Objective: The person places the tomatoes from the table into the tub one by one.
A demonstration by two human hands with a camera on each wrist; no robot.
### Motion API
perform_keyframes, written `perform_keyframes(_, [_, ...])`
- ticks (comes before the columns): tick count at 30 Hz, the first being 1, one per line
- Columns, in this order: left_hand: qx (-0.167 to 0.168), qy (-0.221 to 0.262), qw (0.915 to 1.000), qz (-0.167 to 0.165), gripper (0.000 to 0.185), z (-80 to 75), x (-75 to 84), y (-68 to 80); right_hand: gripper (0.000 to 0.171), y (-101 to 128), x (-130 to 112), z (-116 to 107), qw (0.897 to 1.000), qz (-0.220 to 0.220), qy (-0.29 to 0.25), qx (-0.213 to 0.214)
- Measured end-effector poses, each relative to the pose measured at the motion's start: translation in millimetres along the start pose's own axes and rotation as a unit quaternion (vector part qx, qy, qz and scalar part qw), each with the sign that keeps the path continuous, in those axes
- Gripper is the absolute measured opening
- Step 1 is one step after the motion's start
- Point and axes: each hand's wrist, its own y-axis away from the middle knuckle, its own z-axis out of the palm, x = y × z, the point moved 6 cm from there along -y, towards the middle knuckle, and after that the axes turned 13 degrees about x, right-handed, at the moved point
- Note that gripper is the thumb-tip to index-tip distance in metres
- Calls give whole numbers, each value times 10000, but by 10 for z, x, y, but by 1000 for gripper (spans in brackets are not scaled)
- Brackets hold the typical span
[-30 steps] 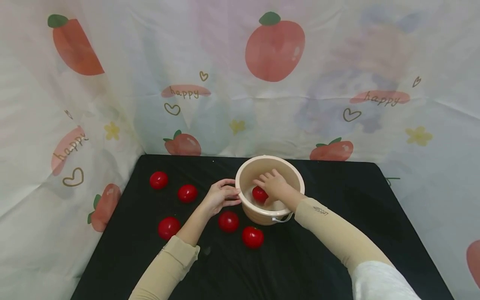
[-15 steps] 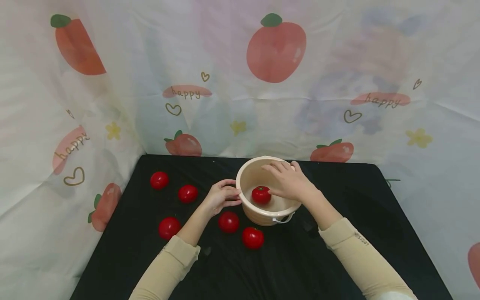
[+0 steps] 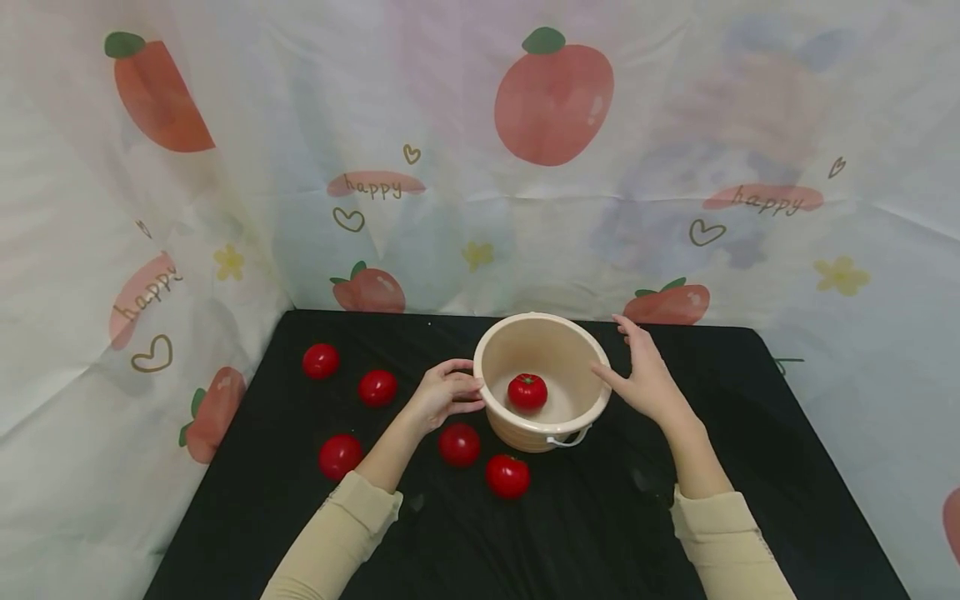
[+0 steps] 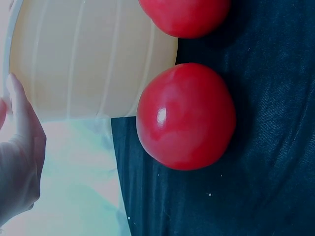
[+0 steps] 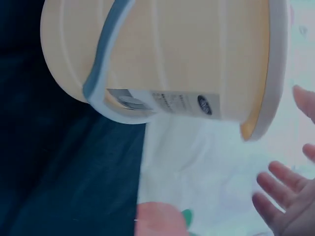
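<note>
head view dimmish, soft diffuse light, wrist views blue-tinted, backdrop (image 5: pixel 197 162) washed out, left-wrist glare spot on tomato (image 4: pixel 187 118)

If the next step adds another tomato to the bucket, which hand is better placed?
Probably the right hand: it is open and holds nothing, beside the bucket. The left hand, though nearer the loose tomatoes, touches the bucket's rim and may be steadying it.
</note>
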Motion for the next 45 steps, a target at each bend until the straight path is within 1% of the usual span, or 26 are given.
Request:
perform_keyframes(2, [3, -8, 10000, -3, 46, -2, 2, 3, 80, 43, 100, -6, 9960, 504, -734, -75])
perform_keyframes(3, [-1, -9, 10000, -2, 46, -2, 3, 5, 79, 66, 140, -2, 9910, 782, -1077, -139])
perform_keyframes(5, [0, 1, 10000, -5, 46, -4, 6, 9, 77, 111, 200, 15, 9750, 1330, -1751, -313])
perform_keyframes(7, [-15, 31, 10000, -13, 46, -4, 7, 9, 75, 152, 227, 39, 9569, 1796, -2226, -504])
perform_keyframes(10, [-46, 50, 10000, -14, 47, -3, 2, 3, 76, 194, 244, 71, 9308, 2335, -2710, -752])
perform_keyframes(13, [-85, 33, 10000, -3, 48, 1, -1, -2, 76, 224, 245, 84, 9132, 2695, -2928, -873])
perform_keyframes(15, [-99, 12, 10000, 4, 48, 5, -1, 1, 73, 238, 248, 91, 9053, 2834, -3034, -899])
perform_keyframes(18, [-92, 22, 10000, -8, 48, 6, 0, 3, 67, 251, 244, 93, 8989, 2936, -3117, -930])
perform_keyframes(21, [-37, 50, 10000, -13, 46, 3, 0, 2, 64, 254, 243, 96, 8974, 2933, -3139, -1003])
perform_keyframes(26, [-7, 48, 10000, -10, 43, -3, -7, -9, 63, 244, 262, 110, 8998, 2941, -3014, -1147])
perform_keyframes(31, [-69, 110, 9999, -19, 43, 5, 4, 4, 61, 224, 315, 153, 9011, 3118, -2773, -1183])
perform_keyframes(35, [-79, 111, 9999, -22, 43, 11, 12, 10, 60, 220, 349, 169, 8995, 3276, -2644, -1166])
perform_keyframes(37, [-51, -10, 10000, 66, 42, 9, 16, 8, 61, 223, 359, 178, 8958, 3342, -2682, -1176])
perform_keyframes(39, [51, -317, 9990, 311, 40, -1, 37, 12, 63, 230, 366, 184, 8914, 3405, -2745, -1183])
perform_keyframes(40, [110, -534, 9972, 505, 38, -9, 52, 16, 64, 232, 366, 187, 8896, 3432, -2772, -1183])
perform_keyframes(41, [170, -832, 9932, 798, 37, -18, 75, 22, 65, 234, 366, 191, 8882, 3444, -2805, -1180])
perform_keyframes(42, [239, -1229, 9847, 1214, 35, -24, 109, 31, 65, 237, 364, 192, 8873, 3448, -2827, -1179])
perform_keyframes(43, [331, -1649, 9718, 1651, 34, -31, 146, 50, 65, 240, 361, 191, 8872, 3449, -2833, -1174])
perform_keyframes(44, [427, -2074, 9541, 2118, 34, -33, 189, 83, 65, 241, 355, 189, 8875, 3436, -2837, -1173])
perform_keyframes(45, [526, -2543, 9288, 2643, 33, -33, 228, 117, 66, 242, 350, 186, 8878, 3427, -2840, -1173])
